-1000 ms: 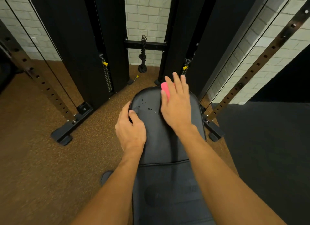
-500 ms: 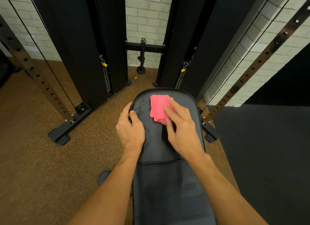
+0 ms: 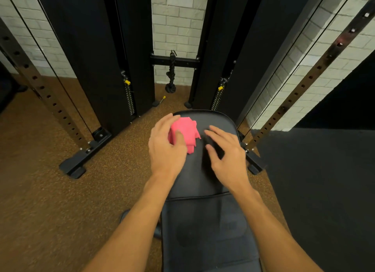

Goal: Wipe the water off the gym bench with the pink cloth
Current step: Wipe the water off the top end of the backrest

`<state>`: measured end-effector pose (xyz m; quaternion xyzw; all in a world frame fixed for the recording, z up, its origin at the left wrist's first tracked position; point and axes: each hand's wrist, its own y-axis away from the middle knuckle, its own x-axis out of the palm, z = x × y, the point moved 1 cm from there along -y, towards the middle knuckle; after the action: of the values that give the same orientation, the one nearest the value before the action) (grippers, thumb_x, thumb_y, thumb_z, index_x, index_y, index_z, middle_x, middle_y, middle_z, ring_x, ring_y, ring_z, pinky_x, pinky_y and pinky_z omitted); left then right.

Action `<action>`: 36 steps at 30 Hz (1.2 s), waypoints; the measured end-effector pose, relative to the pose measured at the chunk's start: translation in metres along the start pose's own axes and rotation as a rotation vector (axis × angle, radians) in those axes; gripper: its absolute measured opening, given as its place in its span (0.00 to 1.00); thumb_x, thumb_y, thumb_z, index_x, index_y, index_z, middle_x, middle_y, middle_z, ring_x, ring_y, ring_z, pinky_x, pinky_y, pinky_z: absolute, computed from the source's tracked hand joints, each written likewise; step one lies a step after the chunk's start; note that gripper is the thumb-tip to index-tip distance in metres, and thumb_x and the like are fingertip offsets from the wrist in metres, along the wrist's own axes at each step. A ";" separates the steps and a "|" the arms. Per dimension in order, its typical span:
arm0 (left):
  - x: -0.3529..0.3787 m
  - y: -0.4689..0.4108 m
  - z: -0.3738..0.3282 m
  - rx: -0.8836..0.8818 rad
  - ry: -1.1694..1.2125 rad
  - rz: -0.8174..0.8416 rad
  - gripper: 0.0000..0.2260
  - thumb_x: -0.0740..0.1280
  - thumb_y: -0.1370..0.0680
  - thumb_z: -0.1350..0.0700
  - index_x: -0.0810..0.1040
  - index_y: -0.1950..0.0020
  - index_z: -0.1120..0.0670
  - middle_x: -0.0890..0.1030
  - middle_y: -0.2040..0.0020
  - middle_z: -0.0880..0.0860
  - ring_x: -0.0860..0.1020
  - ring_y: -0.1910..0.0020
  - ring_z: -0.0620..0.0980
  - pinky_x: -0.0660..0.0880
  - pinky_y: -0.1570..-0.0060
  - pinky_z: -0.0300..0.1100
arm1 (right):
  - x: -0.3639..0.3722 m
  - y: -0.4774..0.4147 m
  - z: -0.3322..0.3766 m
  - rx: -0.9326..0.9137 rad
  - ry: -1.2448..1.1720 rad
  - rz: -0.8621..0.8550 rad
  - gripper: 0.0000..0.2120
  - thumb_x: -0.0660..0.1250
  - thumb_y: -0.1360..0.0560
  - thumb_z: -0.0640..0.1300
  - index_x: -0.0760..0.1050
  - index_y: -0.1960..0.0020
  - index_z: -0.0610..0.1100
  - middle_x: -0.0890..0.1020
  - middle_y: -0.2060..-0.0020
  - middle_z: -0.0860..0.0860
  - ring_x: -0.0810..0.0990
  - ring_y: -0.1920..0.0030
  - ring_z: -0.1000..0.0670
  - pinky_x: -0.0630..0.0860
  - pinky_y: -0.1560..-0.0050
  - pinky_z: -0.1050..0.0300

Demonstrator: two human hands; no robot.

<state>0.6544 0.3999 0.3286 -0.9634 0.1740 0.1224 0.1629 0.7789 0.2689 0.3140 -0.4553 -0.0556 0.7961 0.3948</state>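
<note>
Some pink cloth (image 3: 187, 132) hidden beneath left hand (image 3: 165, 148).

Black cable machine (image 3: 97, 54), hanging rope (image 3: 172, 73)

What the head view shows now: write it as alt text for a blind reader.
A person's left hand holds a crumpled pink cloth on the far end of a black gym bench, thumb on top. The right hand is open beside it over the bench. Black cable-machine columns stand behind.
</note>
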 end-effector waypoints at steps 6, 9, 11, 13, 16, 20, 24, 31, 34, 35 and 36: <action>0.020 0.000 0.006 0.115 -0.433 0.057 0.23 0.71 0.20 0.45 0.75 0.25 0.44 0.68 0.22 0.48 0.66 0.23 0.51 0.61 0.23 0.51 | 0.000 -0.024 -0.035 0.175 0.146 -0.101 0.22 0.69 0.17 0.45 0.77 0.23 0.50 0.74 0.22 0.52 0.68 0.22 0.46 0.62 0.21 0.49; 0.021 0.006 0.020 0.199 -0.543 0.032 0.24 0.69 0.18 0.44 0.73 0.23 0.46 0.68 0.22 0.52 0.67 0.23 0.54 0.64 0.24 0.54 | 0.016 -0.035 -0.038 0.235 0.126 -0.103 0.23 0.65 0.14 0.52 0.72 0.20 0.53 0.71 0.19 0.53 0.66 0.20 0.48 0.61 0.21 0.50; 0.017 0.020 0.027 0.194 -0.545 -0.015 0.24 0.66 0.16 0.46 0.70 0.21 0.49 0.66 0.20 0.54 0.67 0.22 0.55 0.65 0.24 0.52 | 0.023 -0.034 -0.040 0.252 0.162 -0.124 0.24 0.62 0.14 0.54 0.70 0.19 0.56 0.70 0.19 0.54 0.67 0.21 0.51 0.63 0.25 0.55; 0.017 0.030 0.031 0.171 -0.547 -0.027 0.24 0.63 0.13 0.45 0.67 0.18 0.50 0.63 0.18 0.56 0.65 0.20 0.56 0.64 0.25 0.50 | 0.024 -0.032 -0.042 0.266 0.186 -0.149 0.24 0.61 0.14 0.56 0.69 0.19 0.58 0.69 0.19 0.56 0.68 0.22 0.53 0.63 0.29 0.58; 0.028 0.005 0.026 0.139 -0.609 -0.021 0.24 0.59 0.13 0.45 0.65 0.17 0.51 0.65 0.20 0.59 0.69 0.23 0.60 0.71 0.28 0.55 | 0.025 -0.032 -0.043 0.264 0.192 -0.156 0.23 0.61 0.14 0.55 0.70 0.19 0.57 0.71 0.20 0.57 0.69 0.24 0.53 0.65 0.31 0.59; 0.043 -0.051 0.011 0.008 -0.639 0.015 0.23 0.57 0.13 0.42 0.68 0.20 0.50 0.71 0.31 0.59 0.79 0.40 0.59 0.77 0.51 0.50 | 0.025 -0.033 -0.043 0.251 0.184 -0.162 0.23 0.62 0.15 0.54 0.71 0.20 0.56 0.72 0.22 0.56 0.71 0.26 0.52 0.67 0.32 0.58; 0.021 -0.018 0.018 -0.061 -0.472 0.035 0.23 0.58 0.13 0.41 0.63 0.18 0.45 0.68 0.29 0.55 0.74 0.49 0.49 0.74 0.52 0.46 | 0.026 -0.033 -0.044 0.252 0.190 -0.154 0.23 0.61 0.15 0.55 0.70 0.20 0.57 0.72 0.22 0.56 0.71 0.27 0.52 0.68 0.32 0.56; 0.017 -0.038 0.026 -0.218 -0.434 -0.026 0.22 0.56 0.12 0.42 0.74 0.28 0.57 0.78 0.40 0.60 0.79 0.44 0.59 0.68 0.50 0.47 | 0.027 -0.033 -0.045 0.253 0.203 -0.163 0.23 0.60 0.15 0.55 0.71 0.20 0.56 0.73 0.22 0.56 0.72 0.28 0.51 0.68 0.33 0.56; 0.015 -0.049 0.031 -0.216 -0.325 -0.018 0.21 0.55 0.12 0.43 0.78 0.37 0.57 0.79 0.46 0.56 0.78 0.47 0.54 0.68 0.51 0.44 | 0.027 -0.032 -0.045 0.250 0.207 -0.174 0.23 0.61 0.15 0.54 0.71 0.20 0.56 0.73 0.22 0.55 0.73 0.29 0.51 0.69 0.34 0.56; 0.012 -0.041 0.034 -0.217 -0.304 -0.035 0.21 0.56 0.12 0.43 0.78 0.36 0.57 0.79 0.45 0.55 0.78 0.47 0.53 0.68 0.50 0.43 | 0.027 -0.032 -0.045 0.251 0.208 -0.174 0.23 0.60 0.15 0.55 0.71 0.20 0.56 0.73 0.22 0.55 0.73 0.29 0.51 0.70 0.34 0.56; 0.008 -0.028 0.036 -0.233 -0.288 -0.052 0.21 0.56 0.12 0.43 0.78 0.34 0.57 0.79 0.44 0.53 0.78 0.47 0.51 0.68 0.50 0.42 | 0.028 -0.032 -0.044 0.248 0.210 -0.173 0.23 0.60 0.15 0.55 0.71 0.20 0.56 0.73 0.22 0.55 0.73 0.29 0.51 0.72 0.34 0.55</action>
<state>0.6659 0.4355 0.3007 -0.9524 0.1084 0.2742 0.0768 0.8236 0.2972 0.2837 -0.4774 0.0456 0.7079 0.5185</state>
